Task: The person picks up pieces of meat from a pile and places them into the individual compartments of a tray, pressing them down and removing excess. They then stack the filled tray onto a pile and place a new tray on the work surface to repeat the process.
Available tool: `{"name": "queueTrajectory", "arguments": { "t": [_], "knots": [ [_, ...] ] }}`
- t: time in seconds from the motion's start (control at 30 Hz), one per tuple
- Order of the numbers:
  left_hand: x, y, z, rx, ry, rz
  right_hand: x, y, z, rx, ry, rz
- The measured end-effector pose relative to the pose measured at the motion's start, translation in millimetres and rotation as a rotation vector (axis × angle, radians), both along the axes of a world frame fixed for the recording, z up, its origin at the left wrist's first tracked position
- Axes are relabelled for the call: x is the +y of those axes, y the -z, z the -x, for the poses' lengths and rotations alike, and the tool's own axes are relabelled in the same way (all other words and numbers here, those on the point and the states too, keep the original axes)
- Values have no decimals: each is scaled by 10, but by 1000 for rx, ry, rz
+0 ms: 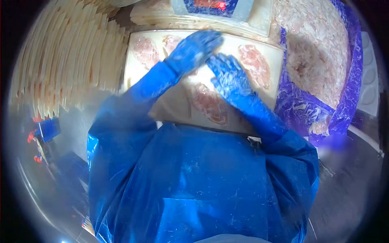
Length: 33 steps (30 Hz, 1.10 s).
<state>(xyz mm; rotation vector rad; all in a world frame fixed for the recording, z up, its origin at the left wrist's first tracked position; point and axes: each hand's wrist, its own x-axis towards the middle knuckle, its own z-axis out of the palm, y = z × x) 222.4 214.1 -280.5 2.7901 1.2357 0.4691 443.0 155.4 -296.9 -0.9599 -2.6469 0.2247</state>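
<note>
A white tray (162, 107) lies in front of me with several flattened pieces of pale pink raw meat on it, among them one piece (254, 65) at the right and one (208, 104) near the front edge. My left hand (196, 48), in a blue glove, reaches over the tray's far middle, fingers extended to the right. Part of another meat piece (171, 41) shows beside it. Close by, my right hand (230, 77) is spread palm down, its blue glove smeared with whitish residue. Whatever lies under the hands is hidden.
To the right, a purple-lined container (298, 105) holds a large mass of minced raw meat (320, 48). Many thin trays (73, 60) stand stacked at the left. A scale-like device (210, 16) sits beyond the tray. A hollowed white tray (368, 73) is far right.
</note>
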Motion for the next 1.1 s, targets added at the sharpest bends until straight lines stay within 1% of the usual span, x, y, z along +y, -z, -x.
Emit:
{"name": "queueTrajectory", "arguments": {
  "t": [0.03, 0.07, 0.1, 0.13, 0.17, 0.23, 0.3, 0.37, 0.43, 0.57, 0.63, 0.67, 0.7, 0.73, 0.77, 0.83, 0.87, 0.93, 0.97, 1.03, 1.07, 1.1],
  "knots": [
    [-175, -65, 23, -45, -4, 51, -15, -36, -52, 36, -5, 86],
    [-256, -66, 49, -73, -109, 66, -3, -90, -120, 18, 22, 76],
    [-328, -64, 18, -107, -209, 86, 14, -165, -207, 109, 15, 116],
    [-433, -220, -85, -133, -152, 76, 30, -234, -313, 199, 2, 157],
    [-498, -172, -165, -155, -135, 74, 86, -287, -431, 178, 19, 150],
    [-630, -24, -241, -64, -120, 223, 347, -339, -645, 404, 312, 331],
    [-636, -43, -272, -51, -124, 239, 949, 86, -1398, 902, 768, 702],
    [-654, -85, -296, -59, -152, 249, 1303, 15, -1903, 419, 567, -33],
    [-651, -94, -302, -48, -155, 246, 1465, -148, -2061, -153, 745, -124],
    [-657, -58, -284, -23, -156, 219, 1547, 299, -2404, -186, 684, -200],
    [-664, -59, -283, -11, -174, 214, 1597, 384, -2641, 305, 617, 181],
    [-670, -53, -288, 3, -179, 211, 1534, 258, -2624, 297, 608, 184],
    [-671, -45, -287, -4, -184, 218, 1371, -23, -2560, 488, 639, 362],
    [-661, -39, -281, 3, -179, 211, 1257, -179, -2502, 681, 668, 540],
    [-660, -31, -275, 13, -172, 203, 1218, -157, -2468, 678, 670, 543],
    [-642, -10, -264, 7, -166, 186, 1217, -65, -2389, 413, 603, 15],
    [-636, 15, -255, 8, -160, 173, 1259, 37, -2289, 415, 595, 11],
    [-682, 61, -230, 12, -162, 164, 1300, 303, -2094, 79, 422, -358],
    [-683, 70, -221, -27, -140, 149, 1334, 321, -2126, 85, 421, -362],
    [-700, 2, -157, -63, -134, 128, 1489, 316, -2274, 244, 588, 29],
    [-739, -95, -107, -270, -170, 145, 1420, 148, -2322, 333, 508, 55],
    [-793, -187, -44, -477, -209, 162, 1348, 43, -2320, 333, 493, 67]
  ]
}}
